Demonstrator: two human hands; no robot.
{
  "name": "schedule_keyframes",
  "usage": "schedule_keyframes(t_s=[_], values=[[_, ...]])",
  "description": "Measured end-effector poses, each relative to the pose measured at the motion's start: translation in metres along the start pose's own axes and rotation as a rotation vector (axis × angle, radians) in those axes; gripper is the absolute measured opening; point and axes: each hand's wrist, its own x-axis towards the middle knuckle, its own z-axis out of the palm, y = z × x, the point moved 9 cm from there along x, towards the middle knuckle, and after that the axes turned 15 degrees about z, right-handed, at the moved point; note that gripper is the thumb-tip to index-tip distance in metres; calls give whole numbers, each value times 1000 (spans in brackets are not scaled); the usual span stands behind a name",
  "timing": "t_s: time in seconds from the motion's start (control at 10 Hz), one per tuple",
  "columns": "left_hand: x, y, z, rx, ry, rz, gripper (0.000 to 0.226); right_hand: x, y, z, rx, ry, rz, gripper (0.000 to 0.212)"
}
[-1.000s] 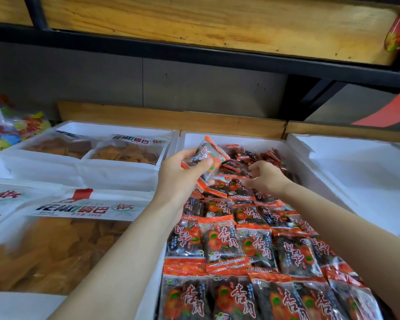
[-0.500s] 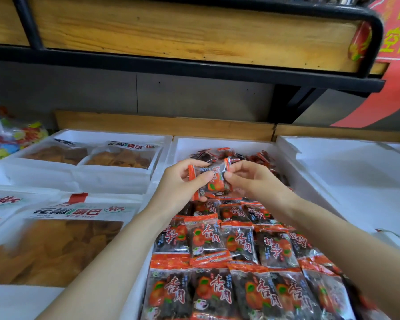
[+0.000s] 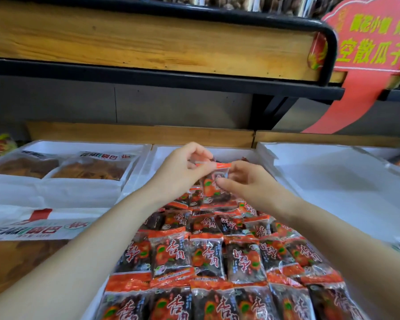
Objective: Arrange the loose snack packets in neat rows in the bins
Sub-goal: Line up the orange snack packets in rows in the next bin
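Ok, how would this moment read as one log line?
left hand: pinches packet top | right hand: pinches its side | packet: upright over bin | rows: filled near camera

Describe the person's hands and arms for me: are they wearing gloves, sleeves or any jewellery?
The left hand and right hand are bare: no gloves, rings, watch or bracelet show. The left forearm and right forearm are uncovered as far as the picture reaches, so no sleeve is in view.
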Motion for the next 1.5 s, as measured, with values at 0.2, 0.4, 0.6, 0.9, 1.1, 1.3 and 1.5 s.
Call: schedule_keyframes(t_s=[0.2, 0.4, 0.6, 0.9, 1.1, 1.3, 1.5], values=[[21, -52, 17, 321, -144, -37, 15, 46, 48, -39, -111, 186, 180, 15], [16, -106, 51, 520, -543, -90, 50, 83, 80, -10, -20, -49, 342, 53], [11, -123, 70, 477, -696, -119, 51, 95, 85, 25, -610, -101, 131, 41], [9, -139, 65, 575, -719, -101, 48, 78, 90, 47, -758, -240, -97, 53], [37, -180, 62, 672, -698, -101, 55, 93, 85, 9, -600, -113, -44, 54], [71, -168, 88, 584, -719, -116, 50, 142, 139, -45, -522, 96, 266, 49], [102, -155, 128, 545, -769, -119, 49, 161, 178, -44, -475, 34, 436, 62]])
